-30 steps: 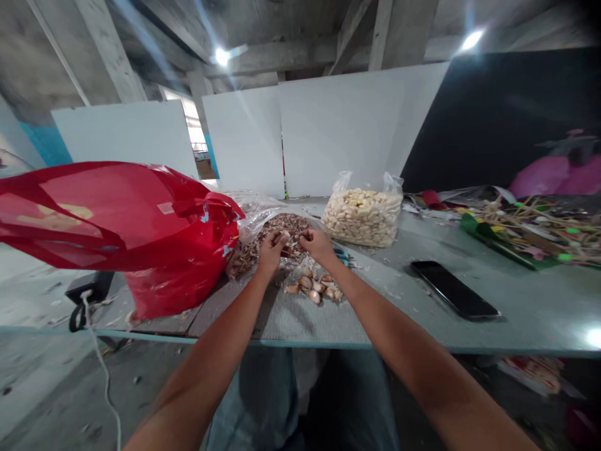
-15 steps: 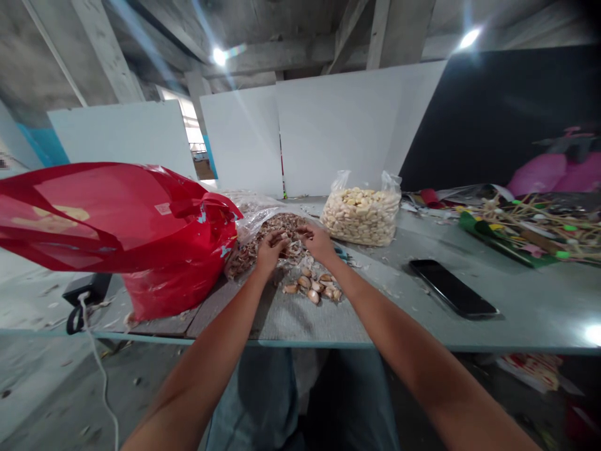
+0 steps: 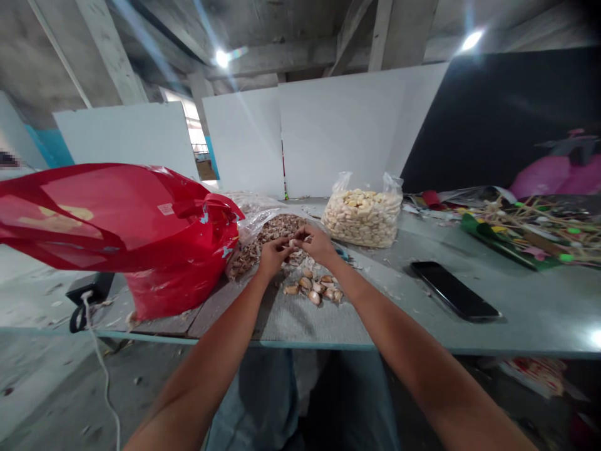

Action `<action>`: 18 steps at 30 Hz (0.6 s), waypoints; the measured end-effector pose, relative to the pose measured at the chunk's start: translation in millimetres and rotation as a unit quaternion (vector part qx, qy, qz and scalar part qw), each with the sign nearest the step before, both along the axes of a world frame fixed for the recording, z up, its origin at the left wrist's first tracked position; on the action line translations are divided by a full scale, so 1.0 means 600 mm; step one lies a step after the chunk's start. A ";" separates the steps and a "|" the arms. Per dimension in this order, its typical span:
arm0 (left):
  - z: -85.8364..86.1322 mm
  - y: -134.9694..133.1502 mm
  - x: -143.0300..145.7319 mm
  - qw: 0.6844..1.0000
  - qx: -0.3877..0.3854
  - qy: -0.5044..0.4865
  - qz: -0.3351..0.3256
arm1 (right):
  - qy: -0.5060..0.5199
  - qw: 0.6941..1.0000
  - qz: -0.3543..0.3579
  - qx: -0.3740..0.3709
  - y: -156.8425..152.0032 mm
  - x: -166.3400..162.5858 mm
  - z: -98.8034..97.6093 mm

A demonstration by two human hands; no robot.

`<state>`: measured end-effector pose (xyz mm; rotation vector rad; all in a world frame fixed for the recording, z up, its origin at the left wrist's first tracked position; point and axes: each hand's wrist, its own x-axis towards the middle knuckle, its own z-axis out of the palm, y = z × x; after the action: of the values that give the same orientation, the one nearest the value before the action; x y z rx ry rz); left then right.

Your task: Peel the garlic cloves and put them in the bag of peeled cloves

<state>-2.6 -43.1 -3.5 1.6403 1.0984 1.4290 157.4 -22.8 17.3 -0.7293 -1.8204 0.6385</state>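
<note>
My left hand [image 3: 274, 257] and my right hand [image 3: 315, 243] meet over the heap of dry garlic skins [image 3: 282, 227]. A small pale garlic clove [image 3: 293, 243] sits between their pinched fingertips, partly covered by them. Below the hands, several unpeeled garlic cloves [image 3: 314, 297] lie loose on the grey table. The skins fill an open clear plastic bag [image 3: 251, 219] behind my left hand. Just beyond my right hand stands a clear bag of peeled garlic cloves [image 3: 364, 219]. Something blue-handled [image 3: 342, 253] lies half hidden beside my right wrist.
A large red plastic bag [image 3: 173, 282] stands at the left, near a black power adapter [image 3: 91, 288] with a white cable. On the right lie a black phone [image 3: 453, 291] and a pile of thin sticks [image 3: 539, 225] with green leaf-like pieces. The table's front edge [image 3: 310, 345] runs above my knees.
My hands have come together from slightly apart, fingertips now meeting at the garlic clove. The view has shifted very slightly; the things on the table stay put.
</note>
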 end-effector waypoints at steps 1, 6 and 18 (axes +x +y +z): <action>0.000 0.000 0.000 1.000 -0.002 -0.003 -0.004 | -0.003 1.000 0.003 -0.001 0.000 0.001 0.001; -0.004 0.003 0.004 0.999 -0.021 -0.024 -0.017 | -0.025 1.000 0.017 -0.004 -0.002 0.008 0.006; 0.008 -0.008 0.017 0.988 -0.075 -0.131 -0.028 | 0.034 0.999 0.037 -0.021 0.004 -0.007 -0.002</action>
<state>7.7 -47.8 1.0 1.3253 0.9756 1.4408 153.0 -20.7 15.8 -0.6622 -1.7825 0.7436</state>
